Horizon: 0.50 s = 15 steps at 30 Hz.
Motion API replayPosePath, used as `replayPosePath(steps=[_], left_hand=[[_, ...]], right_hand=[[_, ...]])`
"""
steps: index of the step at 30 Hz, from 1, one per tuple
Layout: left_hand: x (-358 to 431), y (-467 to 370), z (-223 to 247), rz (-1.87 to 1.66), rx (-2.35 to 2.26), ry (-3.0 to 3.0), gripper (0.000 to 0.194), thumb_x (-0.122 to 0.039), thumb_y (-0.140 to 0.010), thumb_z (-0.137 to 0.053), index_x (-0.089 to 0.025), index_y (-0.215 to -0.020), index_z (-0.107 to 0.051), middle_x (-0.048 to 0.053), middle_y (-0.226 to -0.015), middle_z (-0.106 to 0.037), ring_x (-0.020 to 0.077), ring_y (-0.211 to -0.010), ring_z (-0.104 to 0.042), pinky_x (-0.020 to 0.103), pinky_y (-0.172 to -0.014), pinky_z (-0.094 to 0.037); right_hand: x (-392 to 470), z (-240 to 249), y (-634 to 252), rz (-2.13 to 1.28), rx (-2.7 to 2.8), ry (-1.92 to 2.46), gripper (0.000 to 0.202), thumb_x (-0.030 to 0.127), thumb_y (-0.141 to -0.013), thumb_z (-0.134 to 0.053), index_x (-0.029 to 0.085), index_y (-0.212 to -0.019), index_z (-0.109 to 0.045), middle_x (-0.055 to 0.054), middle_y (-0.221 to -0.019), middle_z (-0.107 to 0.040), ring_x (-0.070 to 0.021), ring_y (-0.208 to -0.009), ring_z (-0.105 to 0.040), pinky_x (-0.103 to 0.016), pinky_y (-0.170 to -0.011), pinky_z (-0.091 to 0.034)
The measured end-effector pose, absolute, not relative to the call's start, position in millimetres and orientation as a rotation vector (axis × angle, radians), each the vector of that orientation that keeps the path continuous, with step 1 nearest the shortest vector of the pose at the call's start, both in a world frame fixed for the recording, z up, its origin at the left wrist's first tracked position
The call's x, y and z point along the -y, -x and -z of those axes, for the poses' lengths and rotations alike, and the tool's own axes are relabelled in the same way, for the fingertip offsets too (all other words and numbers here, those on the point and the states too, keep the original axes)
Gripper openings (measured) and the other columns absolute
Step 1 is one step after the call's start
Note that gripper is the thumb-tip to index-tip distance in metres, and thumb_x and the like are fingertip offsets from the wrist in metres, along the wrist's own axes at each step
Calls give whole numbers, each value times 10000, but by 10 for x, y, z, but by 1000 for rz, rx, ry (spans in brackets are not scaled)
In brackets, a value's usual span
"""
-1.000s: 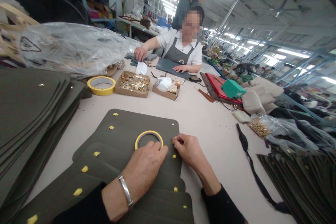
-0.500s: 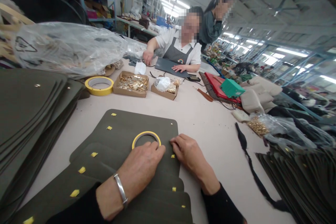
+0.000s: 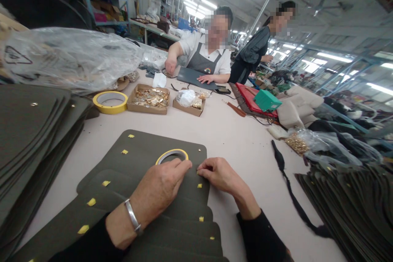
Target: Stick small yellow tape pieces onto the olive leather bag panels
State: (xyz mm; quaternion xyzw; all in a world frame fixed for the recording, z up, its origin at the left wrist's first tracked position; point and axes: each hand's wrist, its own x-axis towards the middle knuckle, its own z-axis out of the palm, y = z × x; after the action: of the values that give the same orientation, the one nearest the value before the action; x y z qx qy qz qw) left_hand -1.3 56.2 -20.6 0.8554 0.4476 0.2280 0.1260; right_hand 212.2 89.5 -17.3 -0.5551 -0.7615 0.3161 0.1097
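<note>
My left hand (image 3: pixel 161 182), a silver bangle on its wrist, grips a thin roll of yellow tape (image 3: pixel 172 151) above the top dark green panel (image 3: pixel 153 141). My right hand (image 3: pixel 219 174) has its thumb and index finger pinched together at the panel's right edge; what lies between the fingertips is too small to make out. Overlapping dark green panels fan toward me, with small yellow tape pieces (image 3: pixel 106 183) along both sides. A small metal stud (image 3: pixel 199 150) shows near the top panel's upper right corner.
Behind stand a thick tape roll (image 3: pixel 110 102) and boxes of metal parts (image 3: pixel 149 110). Panel stacks flank both sides (image 3: pixel 30 123). A black strap (image 3: pixel 288 184) lies right. One person (image 3: pixel 208 55) sits across the table; another (image 3: pixel 253 51) stands behind.
The tape roll in my left hand has tilted upward slightly. My right hand's pinched fingers have shifted a little at the panel edge. The standing person has moved right and lowered an arm.
</note>
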Motion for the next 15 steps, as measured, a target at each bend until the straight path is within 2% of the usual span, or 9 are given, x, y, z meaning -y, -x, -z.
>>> replayPosePath(steps=[4, 9, 15], left_hand=[[-585, 45, 269, -957, -1263, -2473, 235, -237, -967, -398, -215, -1114, -581, 38, -991, -712, 168, -864, -693, 287, -782, -567], [-595, 58, 237, -987, -1242, -2498, 399, -266, -969, -406, -224, -1365, -408, 40, -1138, -702, 161, -936, -698, 255, -784, -571], [-563, -2, 216, -1042, -1289, -2540, 376, -303, -989, -350, -195, -1347, -388, 61, -1090, -721, 170, -834, -723, 234, -681, -577]], right_hand=[[-860, 146, -2211, -1131, 2275, 1484, 169, 179, -818, -576, 178, -788, -742, 4, -698, -707, -124, -614, -590, -219, -552, -399], [-782, 95, -2086, -896, 1947, 1333, 190, 199, -850, -556, 180, -952, -715, -27, -830, -722, -141, -708, -629, -241, -630, -469], [-675, 34, -1861, -584, 2067, 975, 161, 143, -849, -543, 178, -947, -666, -46, -809, -676, -144, -722, -605, -265, -694, -486]])
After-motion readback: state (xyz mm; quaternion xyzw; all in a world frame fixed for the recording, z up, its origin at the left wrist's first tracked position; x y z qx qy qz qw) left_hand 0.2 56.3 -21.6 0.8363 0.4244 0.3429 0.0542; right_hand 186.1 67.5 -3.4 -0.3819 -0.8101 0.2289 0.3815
